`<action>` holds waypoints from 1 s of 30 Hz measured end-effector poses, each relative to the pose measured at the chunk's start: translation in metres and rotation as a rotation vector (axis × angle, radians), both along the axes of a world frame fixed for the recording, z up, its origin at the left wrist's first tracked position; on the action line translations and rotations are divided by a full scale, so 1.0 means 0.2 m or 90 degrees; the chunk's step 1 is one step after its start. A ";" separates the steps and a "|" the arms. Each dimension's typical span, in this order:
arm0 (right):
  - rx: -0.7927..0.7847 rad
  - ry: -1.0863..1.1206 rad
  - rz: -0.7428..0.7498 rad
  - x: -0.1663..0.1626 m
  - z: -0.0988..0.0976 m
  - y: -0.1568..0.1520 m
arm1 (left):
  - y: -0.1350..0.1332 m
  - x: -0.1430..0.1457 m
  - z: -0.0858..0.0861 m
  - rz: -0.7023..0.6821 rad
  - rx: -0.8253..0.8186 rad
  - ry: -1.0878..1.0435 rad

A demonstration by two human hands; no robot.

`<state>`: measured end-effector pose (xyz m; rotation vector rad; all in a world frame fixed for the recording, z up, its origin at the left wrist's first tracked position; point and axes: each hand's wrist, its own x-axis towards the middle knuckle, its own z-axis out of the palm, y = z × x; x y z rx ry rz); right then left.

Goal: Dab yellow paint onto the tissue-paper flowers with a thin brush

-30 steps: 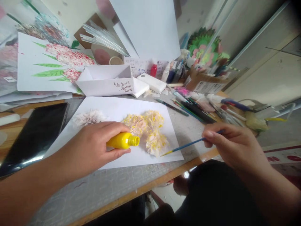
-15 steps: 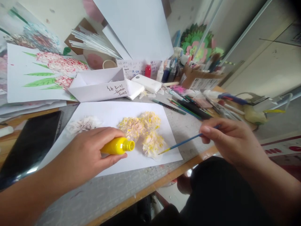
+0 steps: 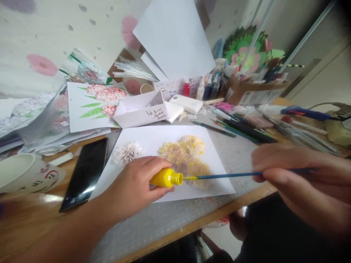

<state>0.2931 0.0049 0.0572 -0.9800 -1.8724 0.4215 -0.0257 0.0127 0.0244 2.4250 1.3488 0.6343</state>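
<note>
My left hand (image 3: 139,182) is closed around a yellow paint bottle (image 3: 164,178), tilted on its side with its uncapped mouth facing right. Pinched in my right hand (image 3: 296,175) is a thin blue paintbrush (image 3: 233,175), held nearly level. Its yellow-coated tip meets the bottle's mouth; how far in it reaches I cannot tell. Behind the bottle and brush, a cluster of ruffled cream flowers (image 3: 178,153) with yellow-dabbed edges lies on a white sheet of paper (image 3: 153,137). A greyish-white ruffled flower (image 3: 128,151) sits on the sheet's left part, near my left hand.
A black phone (image 3: 85,171) and a paper cup (image 3: 30,171) are on the left. An open white paper box (image 3: 139,113) stands behind the sheet. Pens (image 3: 216,128) and tools lie at right, before a cardboard box (image 3: 255,93). The table's wooden edge (image 3: 208,215) runs along the front.
The brush tip has moved from the lower flower to the mouth of the yellow bottle. The camera view has shifted left, bringing the paper cup into sight.
</note>
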 end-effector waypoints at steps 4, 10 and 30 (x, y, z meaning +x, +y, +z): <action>0.045 -0.048 0.120 -0.12 0.02 0.02 | 0.00 0.00 0.01 -0.021 0.008 -0.005; 0.016 -0.020 0.051 -0.07 0.01 0.03 | 0.00 -0.01 -0.01 -0.017 0.036 -0.055; -0.154 0.141 -0.104 0.14 0.00 0.08 | 0.03 -0.07 -0.09 0.008 0.058 -0.044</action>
